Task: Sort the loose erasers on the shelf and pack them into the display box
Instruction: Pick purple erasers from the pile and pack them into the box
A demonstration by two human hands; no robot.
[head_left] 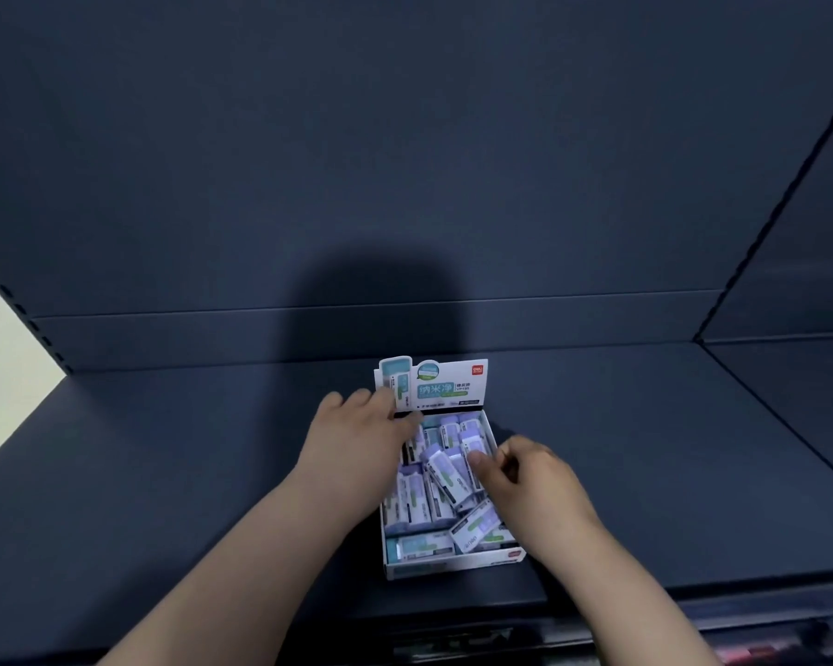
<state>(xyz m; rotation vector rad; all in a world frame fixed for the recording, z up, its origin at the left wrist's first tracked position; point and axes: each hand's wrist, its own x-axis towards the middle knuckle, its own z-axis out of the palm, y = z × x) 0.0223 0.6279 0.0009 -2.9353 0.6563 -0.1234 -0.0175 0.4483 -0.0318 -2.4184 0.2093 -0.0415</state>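
Your left hand (361,437) lies with fingers spread over the back-left corner of the display box (453,565) on the shelf (188,449). Your right hand (525,473) pinches an eraser (470,444) at its right wall.

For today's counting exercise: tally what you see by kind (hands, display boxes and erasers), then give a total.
2 hands: left hand and right hand
1 display box
At least 10 erasers, heaped and overlapping, exact count hidden
Total: at least 13
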